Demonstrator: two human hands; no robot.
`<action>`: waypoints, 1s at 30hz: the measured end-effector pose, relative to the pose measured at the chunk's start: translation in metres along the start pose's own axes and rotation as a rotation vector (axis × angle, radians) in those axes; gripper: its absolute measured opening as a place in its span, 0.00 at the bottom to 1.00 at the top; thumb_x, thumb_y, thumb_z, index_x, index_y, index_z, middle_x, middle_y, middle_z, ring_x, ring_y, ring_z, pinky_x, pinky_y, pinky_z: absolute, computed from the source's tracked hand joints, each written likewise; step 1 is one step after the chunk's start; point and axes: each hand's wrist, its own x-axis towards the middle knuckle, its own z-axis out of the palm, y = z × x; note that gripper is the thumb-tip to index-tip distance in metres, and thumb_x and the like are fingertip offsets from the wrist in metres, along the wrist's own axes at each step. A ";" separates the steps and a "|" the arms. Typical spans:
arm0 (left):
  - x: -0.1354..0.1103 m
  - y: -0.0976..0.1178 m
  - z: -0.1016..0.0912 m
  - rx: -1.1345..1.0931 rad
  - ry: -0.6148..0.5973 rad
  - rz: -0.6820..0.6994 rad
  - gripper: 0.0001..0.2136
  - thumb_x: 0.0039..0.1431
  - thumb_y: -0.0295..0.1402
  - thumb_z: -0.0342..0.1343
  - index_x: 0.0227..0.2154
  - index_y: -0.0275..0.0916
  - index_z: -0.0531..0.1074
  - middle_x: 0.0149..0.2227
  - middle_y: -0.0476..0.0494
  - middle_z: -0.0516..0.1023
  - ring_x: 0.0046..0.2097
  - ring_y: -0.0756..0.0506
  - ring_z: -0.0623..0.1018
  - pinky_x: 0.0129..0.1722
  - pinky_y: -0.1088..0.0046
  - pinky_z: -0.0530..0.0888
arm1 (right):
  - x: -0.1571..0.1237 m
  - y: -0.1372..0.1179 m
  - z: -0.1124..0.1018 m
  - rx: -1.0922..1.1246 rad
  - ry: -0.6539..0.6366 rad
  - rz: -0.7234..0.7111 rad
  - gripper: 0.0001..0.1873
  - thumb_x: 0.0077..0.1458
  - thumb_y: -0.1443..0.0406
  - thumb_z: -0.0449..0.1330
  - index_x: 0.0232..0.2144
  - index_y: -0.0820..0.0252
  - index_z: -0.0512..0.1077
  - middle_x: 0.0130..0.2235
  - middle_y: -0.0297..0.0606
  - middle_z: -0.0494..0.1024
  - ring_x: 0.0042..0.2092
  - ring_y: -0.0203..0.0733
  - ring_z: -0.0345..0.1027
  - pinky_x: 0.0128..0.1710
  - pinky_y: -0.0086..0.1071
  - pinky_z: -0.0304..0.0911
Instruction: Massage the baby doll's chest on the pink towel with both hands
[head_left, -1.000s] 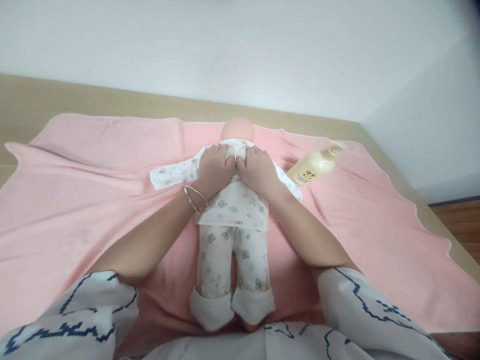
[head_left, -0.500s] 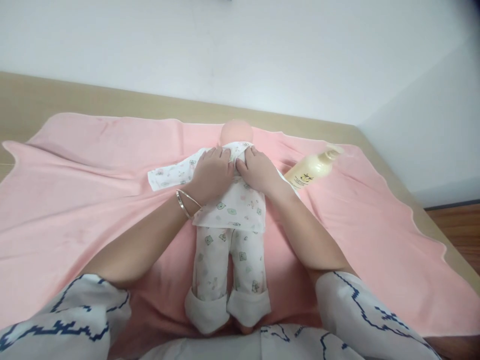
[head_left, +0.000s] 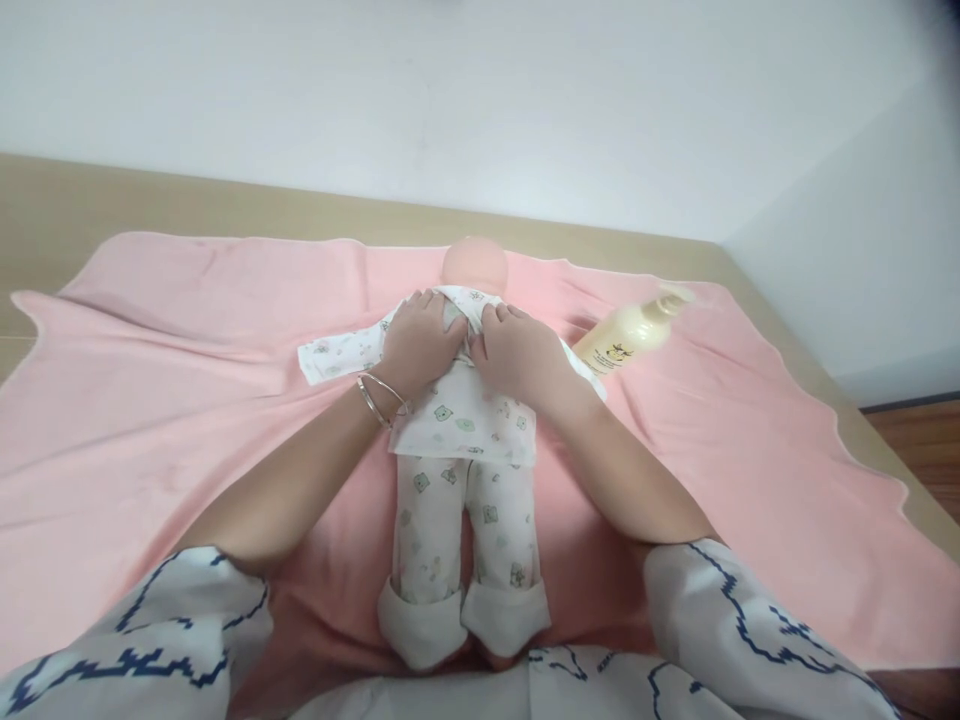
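A baby doll [head_left: 474,268] lies lengthwise before me, its round head away from me and no face showing. It wears a white printed shirt [head_left: 457,425] and matching trousers [head_left: 427,525] with turned-up cuffs. My left hand [head_left: 424,342] rests on the upper shirt at the doll's left-hand shoulder in view, fingers stretched and thumb apart. Opposite it, my right hand [head_left: 521,355] has bent fingers and a thumb gathering the shirt near the middle. Cloth is bunched between both thumbs, below the neck. One sleeve [head_left: 337,355] stretches out to the left; the other is mostly hidden by my right arm.
A pale yellow pump bottle [head_left: 626,340] lies tilted on the pink blanket [head_left: 202,330], right of the doll. Under the blanket is a light wooden surface [head_left: 247,190], bordered by a white wall [head_left: 375,90] behind and at right. The blanket has several folds.
The cloth between my hands is more bunched and creased below the neck. My right hand has come slightly lower with its fingers more bent. The view has shifted slightly.
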 end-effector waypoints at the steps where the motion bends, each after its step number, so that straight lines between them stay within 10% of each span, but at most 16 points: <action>1: -0.002 0.003 -0.001 0.023 -0.019 0.005 0.12 0.70 0.34 0.45 0.41 0.36 0.72 0.47 0.30 0.79 0.54 0.32 0.76 0.61 0.50 0.73 | 0.002 0.002 -0.001 0.040 -0.010 0.004 0.21 0.72 0.66 0.47 0.58 0.75 0.69 0.57 0.62 0.76 0.59 0.62 0.70 0.55 0.45 0.68; 9: -0.025 0.032 -0.008 -0.020 -0.142 0.066 0.28 0.74 0.36 0.43 0.70 0.25 0.60 0.75 0.25 0.58 0.78 0.31 0.55 0.77 0.45 0.53 | 0.032 0.027 0.016 0.263 -0.003 0.134 0.28 0.75 0.60 0.41 0.62 0.77 0.65 0.65 0.66 0.70 0.63 0.63 0.68 0.65 0.54 0.60; 18: 0.006 -0.004 0.003 -0.025 -0.065 0.036 0.15 0.71 0.35 0.43 0.44 0.34 0.73 0.49 0.29 0.79 0.55 0.33 0.77 0.62 0.50 0.73 | 0.000 -0.004 0.024 0.019 0.105 0.006 0.34 0.72 0.64 0.47 0.70 0.89 0.56 0.70 0.72 0.63 0.72 0.68 0.57 0.73 0.54 0.51; 30: -0.004 0.002 0.017 -0.041 0.070 -0.038 0.19 0.73 0.38 0.44 0.54 0.32 0.73 0.58 0.29 0.78 0.63 0.32 0.73 0.69 0.50 0.67 | 0.039 0.022 0.042 0.296 0.143 0.140 0.37 0.72 0.59 0.46 0.72 0.84 0.53 0.74 0.62 0.56 0.77 0.61 0.46 0.76 0.52 0.47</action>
